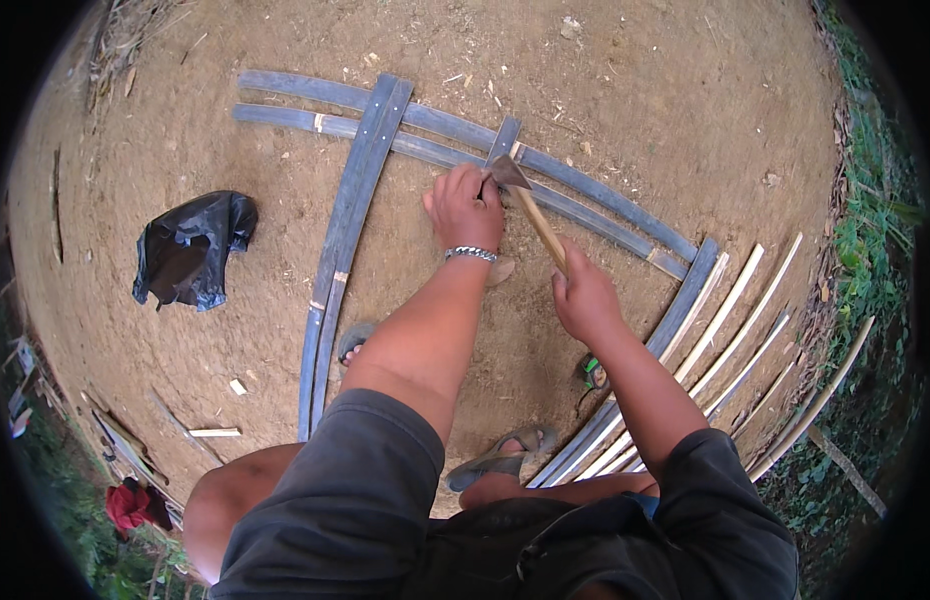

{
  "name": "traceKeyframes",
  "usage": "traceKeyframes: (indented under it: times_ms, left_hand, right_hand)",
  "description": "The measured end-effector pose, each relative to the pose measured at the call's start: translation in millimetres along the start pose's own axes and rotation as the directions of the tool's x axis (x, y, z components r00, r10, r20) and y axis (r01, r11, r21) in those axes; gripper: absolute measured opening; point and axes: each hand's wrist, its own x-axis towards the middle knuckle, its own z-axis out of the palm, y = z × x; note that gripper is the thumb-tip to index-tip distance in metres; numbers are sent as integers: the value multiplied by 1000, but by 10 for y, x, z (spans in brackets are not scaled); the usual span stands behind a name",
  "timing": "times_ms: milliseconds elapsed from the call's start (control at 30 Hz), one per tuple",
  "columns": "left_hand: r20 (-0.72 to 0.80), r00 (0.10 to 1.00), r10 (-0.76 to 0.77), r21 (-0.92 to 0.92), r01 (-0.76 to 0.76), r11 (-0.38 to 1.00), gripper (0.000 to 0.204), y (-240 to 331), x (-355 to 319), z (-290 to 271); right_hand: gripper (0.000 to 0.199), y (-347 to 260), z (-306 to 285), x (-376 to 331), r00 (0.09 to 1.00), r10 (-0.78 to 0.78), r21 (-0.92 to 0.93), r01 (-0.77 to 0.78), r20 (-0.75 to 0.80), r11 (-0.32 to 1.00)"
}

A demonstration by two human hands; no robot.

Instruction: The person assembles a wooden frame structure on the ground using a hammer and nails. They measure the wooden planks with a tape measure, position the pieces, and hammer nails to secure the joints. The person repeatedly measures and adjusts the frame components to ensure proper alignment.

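Note:
My right hand [590, 298] is wrapped round the wooden handle of a hatchet [541, 226]. Its dark metal head rests at or just above a short grey crosspiece [503, 142], beside the fingertips of my left hand [465, 208]. Those left fingers are curled and closed near the crosspiece; what they pinch, if anything, is hidden. The crosspiece lies over two long, parallel grey slats, an upper slat [450, 124] and a lower slat [430, 151]. Small nail heads dot a doubled upright slat [360, 190] that crosses both slats to the left.
A black plastic bag [197, 250] lies on the dirt at left. Several pale split strips [725, 305] lie at right beside another grey upright [675, 320]. A small green and black object [592, 372] sits below my right hand. Sandalled feet flank the middle.

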Motion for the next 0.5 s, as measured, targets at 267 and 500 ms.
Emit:
traceKeyframes:
  times_ms: [267,500]
  left_hand:
    - [12,1000,-13,8,13,1000,12,-44,-19,-11]
    - [5,997,-75,-54,75,996,15,-2,-45,-21]
  right_hand:
    - [56,36,46,-13,993,-98,-35,96,-67,995]
    - [57,36,39,-17,998,57,19,-57,-30,998]
